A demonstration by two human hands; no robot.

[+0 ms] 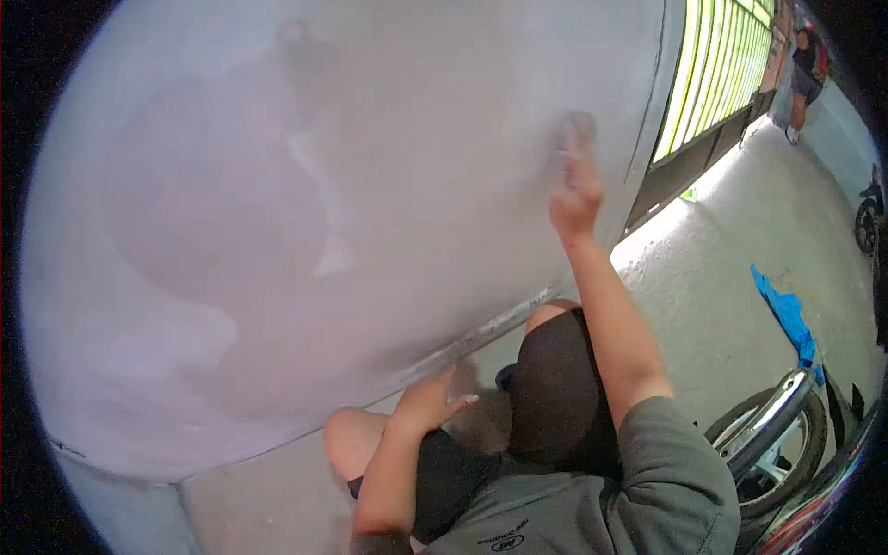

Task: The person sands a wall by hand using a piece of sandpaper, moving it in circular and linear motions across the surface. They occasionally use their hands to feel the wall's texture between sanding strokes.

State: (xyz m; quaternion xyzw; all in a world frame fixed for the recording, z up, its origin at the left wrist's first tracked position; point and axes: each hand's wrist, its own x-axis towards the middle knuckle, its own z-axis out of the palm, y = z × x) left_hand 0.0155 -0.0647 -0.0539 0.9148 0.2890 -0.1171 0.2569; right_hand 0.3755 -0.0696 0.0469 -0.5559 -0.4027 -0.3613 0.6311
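Note:
A pale, patchy wall [416, 185] fills most of the head view. My right arm reaches up to it, and my right hand [577, 194] is against its surface near the right edge. The fingers look closed together and are blurred; a small dark greyish patch shows at their tips, and I cannot make out whether it is a held thing or a shadow. Low down, my left hand [433, 400] hangs over my bent leg near the foot of the wall. Its thumb stands apart from the fingers and nothing shows in it.
A motorcycle wheel [795, 453] stands close on my right. Beyond it a blue cloth or plastic sheet [786, 314] lies on the concrete floor [689, 305]. A barred gate [717, 74] is past the wall's edge. Another person [807, 79] stands far right, near another wheel [867, 225].

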